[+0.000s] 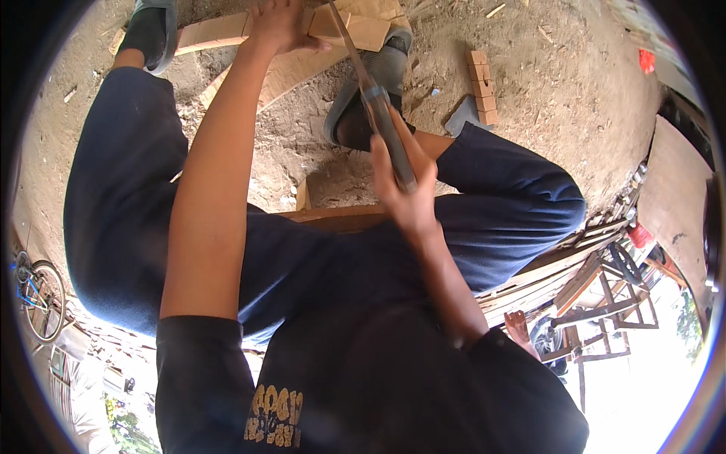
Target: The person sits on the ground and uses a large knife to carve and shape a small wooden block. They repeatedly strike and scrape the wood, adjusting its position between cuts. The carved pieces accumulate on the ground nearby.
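My left hand (pixel 278 29) reaches forward at the top edge, its visible fingers spread over a curved strip of pale wood (pixel 215 32) that looks divided into short blocks. More flat wooden pieces (pixel 291 76) lie under and beside that strip, between my feet. In front of my body, my right hand (pixel 408 189) is wrapped round the dark handle of a long-bladed hand tool (pixel 392 140). Its narrow blade slants up and left toward the wood and is seen nearly edge-on, so its exact kind is unclear. The blade's tip lies at the top edge.
A row of small wooden blocks (pixel 482 87) rests on the dirt floor beside a grey flat piece (pixel 465 115), right of my foot. Wood chips are scattered around. A bicycle (pixel 41 299) stands far left, a wooden frame (pixel 605 318) far right, near part of another person (pixel 520 329).
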Demonstrator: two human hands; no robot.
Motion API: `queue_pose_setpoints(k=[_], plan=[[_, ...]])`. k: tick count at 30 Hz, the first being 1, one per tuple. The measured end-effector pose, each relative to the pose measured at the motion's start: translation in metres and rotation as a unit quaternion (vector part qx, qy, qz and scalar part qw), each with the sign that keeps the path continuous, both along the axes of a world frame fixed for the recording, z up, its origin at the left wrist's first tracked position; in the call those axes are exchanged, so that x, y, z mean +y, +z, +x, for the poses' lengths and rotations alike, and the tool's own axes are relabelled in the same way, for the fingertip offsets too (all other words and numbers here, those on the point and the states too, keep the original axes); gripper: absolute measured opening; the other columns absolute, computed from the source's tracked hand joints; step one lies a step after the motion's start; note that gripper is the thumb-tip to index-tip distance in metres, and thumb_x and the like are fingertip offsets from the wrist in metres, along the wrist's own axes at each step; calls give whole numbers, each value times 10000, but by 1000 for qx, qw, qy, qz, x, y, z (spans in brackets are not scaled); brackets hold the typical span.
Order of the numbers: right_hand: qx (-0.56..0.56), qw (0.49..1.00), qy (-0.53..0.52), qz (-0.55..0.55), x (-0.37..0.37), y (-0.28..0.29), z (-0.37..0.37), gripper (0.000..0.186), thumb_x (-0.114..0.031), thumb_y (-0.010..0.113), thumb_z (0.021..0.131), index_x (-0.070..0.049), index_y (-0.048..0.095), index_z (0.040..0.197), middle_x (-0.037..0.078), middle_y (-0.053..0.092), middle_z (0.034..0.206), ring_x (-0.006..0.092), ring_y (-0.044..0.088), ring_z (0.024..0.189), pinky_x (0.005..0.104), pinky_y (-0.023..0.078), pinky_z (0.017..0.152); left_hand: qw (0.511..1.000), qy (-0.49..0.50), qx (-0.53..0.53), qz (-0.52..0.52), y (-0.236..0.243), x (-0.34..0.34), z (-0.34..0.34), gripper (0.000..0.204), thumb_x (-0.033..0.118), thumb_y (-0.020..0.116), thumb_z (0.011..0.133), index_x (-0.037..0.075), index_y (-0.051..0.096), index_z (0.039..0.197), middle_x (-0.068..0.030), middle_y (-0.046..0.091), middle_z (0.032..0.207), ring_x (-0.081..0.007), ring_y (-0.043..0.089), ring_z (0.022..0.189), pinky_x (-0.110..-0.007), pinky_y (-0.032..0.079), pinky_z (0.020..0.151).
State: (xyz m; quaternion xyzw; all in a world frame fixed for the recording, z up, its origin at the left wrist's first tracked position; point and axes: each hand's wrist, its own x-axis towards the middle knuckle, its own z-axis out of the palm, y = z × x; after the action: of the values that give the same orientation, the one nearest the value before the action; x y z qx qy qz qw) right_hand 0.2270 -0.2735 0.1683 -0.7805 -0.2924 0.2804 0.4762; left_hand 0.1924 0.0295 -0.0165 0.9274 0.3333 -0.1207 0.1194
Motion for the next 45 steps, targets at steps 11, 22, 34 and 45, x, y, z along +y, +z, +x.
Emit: queue_pose_setpoints(k=[11,22,34,45], plan=[[13,1000,2,-15,14,-1,8,469,-98,651,985,105,540,1392,154,720,841,103,664,744,285,546,679,999,20,7,-34,10,-4,4,1258,659,910,545,13,393,1493,-250,429,1532,-456,341,1454,-644,257,1179],[0,1000,5,-12,34,-5,8,474,-106,684,962,121,555,1357,172,739,833,103,685,736,294,549,652,998,6,48,-41,15,-5,8,1292,653,911,558,33,344,1540,-252,345,1594,-446,301,1484,-624,236,1204],[41,998,11,-39,41,3,10,468,-100,688,958,116,565,1354,182,707,776,77,658,709,287,533,620,998,-10,48,-45,19,-2,1,1256,671,889,585,-7,373,1507,-260,409,1541,-438,338,1463,-626,252,1188],[-1,1000,-2,4,43,-10,13,450,-70,663,959,129,560,1349,190,721,816,134,701,733,290,553,652,998,6,17,-66,17,-1,5,1255,646,907,565,-10,381,1497,-269,434,1518,-463,347,1448,-648,250,1186]])
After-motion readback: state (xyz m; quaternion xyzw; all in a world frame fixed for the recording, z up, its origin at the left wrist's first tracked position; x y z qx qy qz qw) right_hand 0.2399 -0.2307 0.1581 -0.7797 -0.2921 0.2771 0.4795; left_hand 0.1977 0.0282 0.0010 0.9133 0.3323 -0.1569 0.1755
